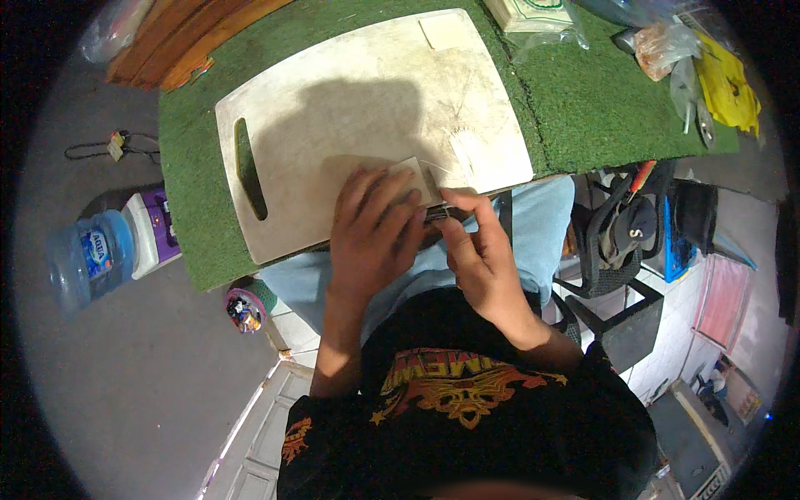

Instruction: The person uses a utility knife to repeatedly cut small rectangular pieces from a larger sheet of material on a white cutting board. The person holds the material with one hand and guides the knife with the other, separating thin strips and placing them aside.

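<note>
My left hand (375, 225) lies over a small pale rectangular card (421, 179) at the front edge of the white cutting board (304, 125), fingers apart and slightly bent on it. Beside the card, my right hand (475, 250) pinches a small, thin, dark metal item (437, 213) that I cannot clearly make out, partly hidden by the fingers. Thin pale strands (462, 158) lie right of the card, and a pale square piece (442, 33) sits at the board's back.
The board rests on a green-covered table (583, 108). Plastic bags (658, 50), a yellow bag (725, 79) and a wrapped pale stack (533, 12) occupy the back right. A water jug (92, 258) stands left, a small basket (246, 312) below, black chairs (608, 242) to the right.
</note>
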Motion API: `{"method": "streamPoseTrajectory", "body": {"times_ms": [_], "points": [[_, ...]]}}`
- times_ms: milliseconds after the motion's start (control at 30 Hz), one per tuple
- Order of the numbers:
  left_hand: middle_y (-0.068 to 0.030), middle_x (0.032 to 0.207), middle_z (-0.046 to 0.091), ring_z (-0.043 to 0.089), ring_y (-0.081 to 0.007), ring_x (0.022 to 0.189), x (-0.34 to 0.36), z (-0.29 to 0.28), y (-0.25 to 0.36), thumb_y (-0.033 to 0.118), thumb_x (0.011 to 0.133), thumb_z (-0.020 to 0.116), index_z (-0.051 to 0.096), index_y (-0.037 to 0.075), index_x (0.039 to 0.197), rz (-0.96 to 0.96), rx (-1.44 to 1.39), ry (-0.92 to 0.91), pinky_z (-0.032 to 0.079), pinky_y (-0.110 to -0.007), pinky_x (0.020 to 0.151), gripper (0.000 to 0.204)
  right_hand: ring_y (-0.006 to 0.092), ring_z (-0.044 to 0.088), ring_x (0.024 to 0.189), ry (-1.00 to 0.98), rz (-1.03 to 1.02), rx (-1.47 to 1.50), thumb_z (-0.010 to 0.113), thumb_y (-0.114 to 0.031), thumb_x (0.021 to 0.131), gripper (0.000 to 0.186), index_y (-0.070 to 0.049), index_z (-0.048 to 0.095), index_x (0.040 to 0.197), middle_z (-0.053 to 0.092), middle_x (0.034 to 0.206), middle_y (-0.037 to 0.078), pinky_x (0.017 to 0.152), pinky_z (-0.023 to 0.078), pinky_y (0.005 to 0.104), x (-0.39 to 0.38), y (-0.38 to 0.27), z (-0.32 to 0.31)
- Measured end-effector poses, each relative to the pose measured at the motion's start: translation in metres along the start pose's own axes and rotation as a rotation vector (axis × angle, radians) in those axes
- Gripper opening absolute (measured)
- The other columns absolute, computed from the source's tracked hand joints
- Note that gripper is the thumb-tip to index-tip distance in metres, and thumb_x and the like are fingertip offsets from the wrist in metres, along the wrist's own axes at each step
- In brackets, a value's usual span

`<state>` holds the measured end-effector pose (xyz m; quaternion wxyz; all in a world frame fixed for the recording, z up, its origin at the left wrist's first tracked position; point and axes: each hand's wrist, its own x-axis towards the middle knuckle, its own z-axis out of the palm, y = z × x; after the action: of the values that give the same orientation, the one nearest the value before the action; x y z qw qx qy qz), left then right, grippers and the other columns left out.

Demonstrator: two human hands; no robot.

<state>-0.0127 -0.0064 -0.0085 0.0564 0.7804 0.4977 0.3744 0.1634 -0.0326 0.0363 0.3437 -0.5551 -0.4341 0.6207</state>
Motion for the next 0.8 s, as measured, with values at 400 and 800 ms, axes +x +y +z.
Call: {"method": "streamPoseTrajectory", "body": {"times_ms": [400, 800], "points": [[-0.0071, 0.128, 0.066, 0.057, -0.0334, 0.124, -0.001, 0.0, 0.001, 0.013, 0.083, 0.075, 0.071, 0.008, 0.1, -0.003, 0.02, -0.013, 0.045, -0.055, 0.111, 0.018, 0.0069, 0.042, 0.063, 0.047, 0.019, -0.026, 0.055, -0.017, 0.107, 0.029, -0.007, 0.052, 0.135, 0.05, 0.074, -0.001, 0.055, 0.036, 0.0262, 0.009, -0.002, -0.005], [-0.0072, 0.127, 0.068, 0.06, -0.035, 0.121, -0.001, 0.001, 0.004, 0.009, 0.08, 0.078, 0.07, 0.01, 0.101, -0.033, 0.012, 0.005, 0.046, -0.05, 0.109, 0.023, 0.0062, 0.042, 0.06, 0.138, -0.031, -0.067, 0.054, -0.015, 0.108, 0.03, -0.006, 0.051, 0.136, 0.048, 0.07, -0.002, 0.054, 0.035, 0.0255, 0.008, -0.005, -0.012]]}}
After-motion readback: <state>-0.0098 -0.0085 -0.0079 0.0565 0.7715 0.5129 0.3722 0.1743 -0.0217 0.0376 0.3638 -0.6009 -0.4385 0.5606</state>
